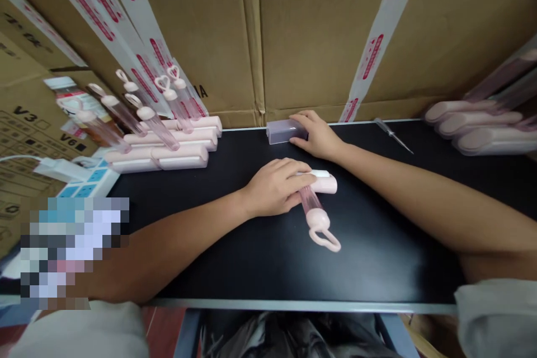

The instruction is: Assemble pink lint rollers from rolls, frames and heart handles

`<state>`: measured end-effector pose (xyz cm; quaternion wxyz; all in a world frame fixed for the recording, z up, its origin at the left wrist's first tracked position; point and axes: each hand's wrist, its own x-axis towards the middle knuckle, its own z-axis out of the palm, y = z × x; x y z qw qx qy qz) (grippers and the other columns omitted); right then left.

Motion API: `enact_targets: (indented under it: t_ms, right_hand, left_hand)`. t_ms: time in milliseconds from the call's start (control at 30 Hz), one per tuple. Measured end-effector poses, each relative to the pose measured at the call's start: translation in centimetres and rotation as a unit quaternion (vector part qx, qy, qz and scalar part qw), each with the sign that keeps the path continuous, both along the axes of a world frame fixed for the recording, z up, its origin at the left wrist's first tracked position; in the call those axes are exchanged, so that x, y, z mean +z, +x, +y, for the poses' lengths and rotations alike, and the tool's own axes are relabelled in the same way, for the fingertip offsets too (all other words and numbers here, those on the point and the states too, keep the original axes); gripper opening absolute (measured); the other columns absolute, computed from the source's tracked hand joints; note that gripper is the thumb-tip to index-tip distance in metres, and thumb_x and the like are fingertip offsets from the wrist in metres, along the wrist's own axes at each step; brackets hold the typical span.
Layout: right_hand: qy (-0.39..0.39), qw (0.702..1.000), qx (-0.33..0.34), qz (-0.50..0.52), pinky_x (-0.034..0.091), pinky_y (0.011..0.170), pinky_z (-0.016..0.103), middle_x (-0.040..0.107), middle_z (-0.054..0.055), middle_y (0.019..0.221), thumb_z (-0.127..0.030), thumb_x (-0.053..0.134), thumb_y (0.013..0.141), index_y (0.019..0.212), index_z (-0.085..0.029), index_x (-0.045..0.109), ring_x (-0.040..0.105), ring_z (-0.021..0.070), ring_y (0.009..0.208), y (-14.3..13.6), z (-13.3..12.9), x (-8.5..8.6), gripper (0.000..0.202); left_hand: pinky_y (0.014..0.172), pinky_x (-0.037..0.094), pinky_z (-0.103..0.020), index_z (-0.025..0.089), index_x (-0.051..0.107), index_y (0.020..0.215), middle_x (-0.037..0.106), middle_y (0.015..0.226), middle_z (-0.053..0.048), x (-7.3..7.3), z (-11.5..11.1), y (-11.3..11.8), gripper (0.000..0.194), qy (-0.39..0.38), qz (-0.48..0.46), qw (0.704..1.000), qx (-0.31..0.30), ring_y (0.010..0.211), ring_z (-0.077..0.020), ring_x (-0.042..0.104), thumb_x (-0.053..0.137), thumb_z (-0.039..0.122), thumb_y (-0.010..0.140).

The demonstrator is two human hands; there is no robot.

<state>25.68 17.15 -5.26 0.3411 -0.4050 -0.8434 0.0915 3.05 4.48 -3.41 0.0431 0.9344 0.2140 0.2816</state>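
My left hand (277, 187) is closed round a pink-and-white rounded bar (329, 183) near the middle of the black table. From the bar a clear pink tube (310, 200) points toward me, ending in a pale pink cap with a loop (325, 238). Farther back, my right hand (316, 135) has its thumb and fingers round the right end of a translucent purplish-grey block (279, 132), which lies at the table's back edge. The fingers of my left hand cover much of the bar's left part.
Several similar pink pieces (180, 155) with upright tubes stand at the left, beside a bottle (67, 95) and a power strip (90, 182). A screwdriver (394, 137) lies back right, near more pink pieces (495, 140). Taped cardboard boxes (310, 39) wall the back.
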Motion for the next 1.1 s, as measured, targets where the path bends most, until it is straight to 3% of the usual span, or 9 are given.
enact_targets:
  t_ms: [133, 267, 500, 633, 733, 800, 933, 1033, 1100]
  right_hand:
    - [0.023, 1.0, 0.0, 0.017, 0.047, 0.126, 0.062, 0.059, 0.022, 0.151, -0.03, 0.072, 0.087, 0.155, -0.016, 0.057, 0.057, 0.0384, 0.146, 0.5, 0.0, -0.5, 0.071]
    - [0.002, 0.996, -0.033, 0.078, 0.059, 0.111, 0.061, 0.055, 0.022, 0.155, -0.029, 0.068, 0.084, 0.156, -0.017, 0.054, 0.059, 0.0406, 0.14, 0.6, -0.2, 0.0, 0.075]
    - [-0.01, 0.97, -0.125, 0.209, 0.062, 0.096, 0.05, 0.068, 0.013, 0.124, -0.036, 0.066, 0.091, 0.125, -0.022, 0.064, 0.069, 0.0288, 0.105, 0.5, -4.5, 3.4, 0.036]
    - [-0.207, 0.945, -0.09, 0.237, 0.06, 0.069, 0.035, 0.069, 0.005, 0.1, -0.048, 0.075, 0.093, 0.114, -0.025, 0.058, 0.066, 0.0205, 0.082, 0.6, -10.7, 4.7, 0.036]
    - [-0.463, 0.855, -0.014, 0.233, 0.052, 0.046, 0.028, 0.074, 0.005, 0.095, -0.056, 0.083, 0.089, 0.12, -0.023, 0.058, 0.066, 0.0169, 0.063, 0.9, -14.8, 5.3, 0.051]
    - [-0.54, 0.8, 0.044, 0.258, 0.047, 0.038, 0.025, 0.075, 0.003, 0.089, -0.055, 0.084, 0.089, 0.116, -0.023, 0.059, 0.064, 0.0148, 0.053, 1.3, -16.4, 5.7, 0.05]
    - [-0.55, 0.781, 0.106, 0.276, 0.038, 0.035, 0.019, 0.071, -0.002, 0.072, -0.046, 0.085, 0.09, 0.111, -0.02, 0.061, 0.057, 0.0096, 0.042, 2.4, -16.9, 6.1, 0.041]
    - [-0.57, 0.772, 0.147, 0.24, 0.037, 0.035, 0.017, 0.07, -0.004, 0.067, -0.045, 0.084, 0.092, 0.113, -0.018, 0.065, 0.054, 0.0077, 0.039, 3.2, -16.4, 5.8, 0.04]
    - [-0.59, 0.759, 0.166, 0.217, 0.037, 0.035, 0.017, 0.069, -0.004, 0.066, -0.046, 0.083, 0.093, 0.115, -0.016, 0.066, 0.052, 0.007, 0.038, 3.4, -16.1, 5.4, 0.041]
  left_hand:
    - [0.11, 0.055, -0.052, 0.027, 0.079, 0.133, 0.072, 0.142, -0.015, 0.2, 0.1, -0.1, 0.036, -0.009, 0.028, 0.998, 0.064, 0.128, -0.0311, 0.067, 0.059, 0.023, 0.104]
    - [0.116, 0.054, -0.056, 0.027, 0.077, 0.142, 0.061, 0.158, -0.016, 0.0, -0.2, -0.2, 0.049, -0.029, 0.031, 0.991, 0.124, 0.138, -0.0348, 0.061, 0.062, 0.014, 0.096]
    - [0.117, 0.054, -0.055, 0.019, 0.075, 0.143, 0.066, 0.152, -0.016, -0.7, 0.4, -0.3, 0.053, -0.014, -0.03, 0.988, 0.151, 0.129, -0.0338, 0.063, 0.063, 0.013, 0.092]
    - [0.118, 0.051, -0.055, 0.018, 0.07, 0.143, 0.066, 0.153, -0.018, -0.4, 0.5, -0.2, 0.051, 0.02, -0.079, 0.983, 0.162, 0.136, -0.0343, 0.062, 0.062, 0.013, 0.093]
    - [0.121, 0.048, -0.056, 0.017, 0.066, 0.145, 0.064, 0.153, -0.02, -0.1, 0.2, -0.2, 0.049, 0.045, -0.13, 0.981, 0.14, 0.141, -0.035, 0.06, 0.062, 0.017, 0.096]
    - [0.123, 0.045, -0.058, 0.019, 0.064, 0.146, 0.062, 0.154, -0.02, 0.1, 0.0, -0.2, 0.05, 0.026, -0.16, 0.981, 0.109, 0.143, -0.0355, 0.058, 0.067, 0.024, 0.096]
    - [0.115, 0.052, -0.05, 0.023, 0.058, 0.148, 0.063, 0.149, -0.017, 0.2, 0.2, -0.3, 0.064, -0.169, -0.27, 0.947, 0.038, 0.135, -0.0327, 0.063, 0.078, 0.046, 0.092]
    - [0.093, 0.059, -0.037, 0.023, 0.054, 0.146, 0.072, 0.128, -0.012, 0.4, 0.7, -0.1, 0.069, -0.422, -0.317, 0.849, -0.023, 0.112, -0.025, 0.072, 0.081, 0.054, 0.09]
    - [0.083, 0.057, -0.03, 0.022, 0.06, 0.133, 0.075, 0.114, -0.007, 0.7, 0.9, 0.2, 0.065, -0.525, -0.317, 0.788, -0.044, 0.097, -0.0202, 0.072, 0.089, 0.053, 0.083]
